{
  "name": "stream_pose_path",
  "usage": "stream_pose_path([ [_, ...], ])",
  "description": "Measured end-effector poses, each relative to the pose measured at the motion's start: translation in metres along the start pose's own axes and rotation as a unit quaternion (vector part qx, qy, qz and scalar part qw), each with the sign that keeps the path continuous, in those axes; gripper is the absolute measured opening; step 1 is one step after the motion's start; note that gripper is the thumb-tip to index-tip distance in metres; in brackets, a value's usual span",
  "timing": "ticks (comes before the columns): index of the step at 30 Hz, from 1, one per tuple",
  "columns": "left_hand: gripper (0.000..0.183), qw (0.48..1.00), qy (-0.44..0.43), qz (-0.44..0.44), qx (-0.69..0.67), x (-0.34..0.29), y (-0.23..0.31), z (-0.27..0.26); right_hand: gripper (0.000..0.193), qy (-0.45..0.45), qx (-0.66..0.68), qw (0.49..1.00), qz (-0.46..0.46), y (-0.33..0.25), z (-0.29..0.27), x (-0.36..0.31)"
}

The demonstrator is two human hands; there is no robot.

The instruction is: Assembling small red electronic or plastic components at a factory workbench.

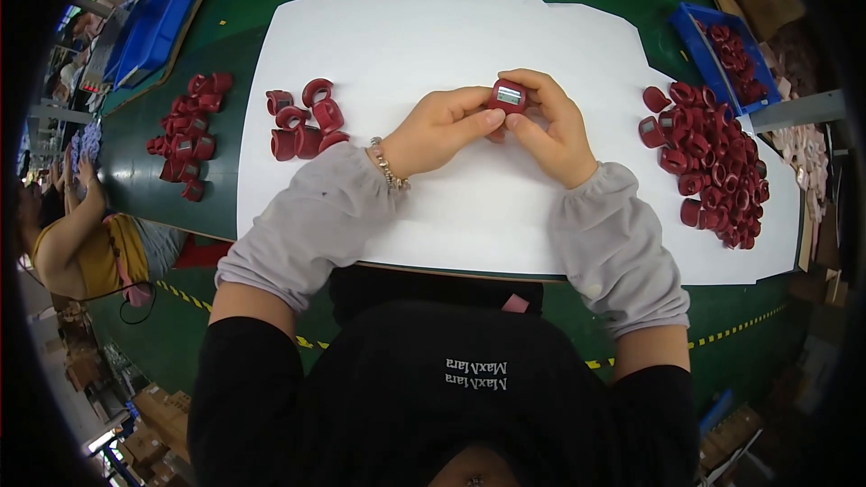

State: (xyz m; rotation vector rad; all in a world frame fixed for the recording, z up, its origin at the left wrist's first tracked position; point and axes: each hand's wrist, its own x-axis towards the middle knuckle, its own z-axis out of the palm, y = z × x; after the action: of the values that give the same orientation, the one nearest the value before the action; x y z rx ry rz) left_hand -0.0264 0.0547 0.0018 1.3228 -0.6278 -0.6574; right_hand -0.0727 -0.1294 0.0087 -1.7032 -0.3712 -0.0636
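Over the middle of the white sheet [469, 216], a dark red digital watch [510, 96] with a small grey display is held between both hands, its display facing up. My left hand [442, 129] pinches its left side with thumb and index finger. On the other side, my right hand [555, 131] grips it, fingers curled behind and thumb at the lower edge. The fingers hide most of its band. Left of my left hand lie several similar red watches [329, 115] with curled bands. A large heap of them [713, 158] is piled on the sheet at the right.
Another red group [187, 135] rests on the green table [135, 158] at far left. A blue bin [758, 97] of red pieces stands back right; a blue tray [167, 18] is back left. A person in yellow [77, 252] is beyond the left edge.
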Motion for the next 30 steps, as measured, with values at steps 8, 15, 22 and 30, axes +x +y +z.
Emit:
stream_pose_path([
  [8, 0.034, 0.999, -0.024, -0.030, 0.024, 0.045, 0.010, -0.031, 0.041, 0.014, 0.020, 1.000, -0.003, 0.023, -0.017, 0.046],
  [15, 0.029, 0.999, -0.038, -0.004, -0.017, 0.050, 0.002, -0.037, 0.043, 0.008, -0.087, 0.993, -0.082, 0.024, -0.024, 0.051],
  [22, 0.029, 0.999, -0.033, 0.005, -0.015, 0.051, 0.002, -0.035, 0.040, 0.033, -0.060, 0.992, -0.108, 0.028, -0.024, 0.054],
  [30, 0.028, 0.999, -0.034, 0.000, 0.021, 0.048, 0.001, -0.038, 0.040, 0.033, -0.071, 0.989, -0.126, 0.029, -0.023, 0.054],
])
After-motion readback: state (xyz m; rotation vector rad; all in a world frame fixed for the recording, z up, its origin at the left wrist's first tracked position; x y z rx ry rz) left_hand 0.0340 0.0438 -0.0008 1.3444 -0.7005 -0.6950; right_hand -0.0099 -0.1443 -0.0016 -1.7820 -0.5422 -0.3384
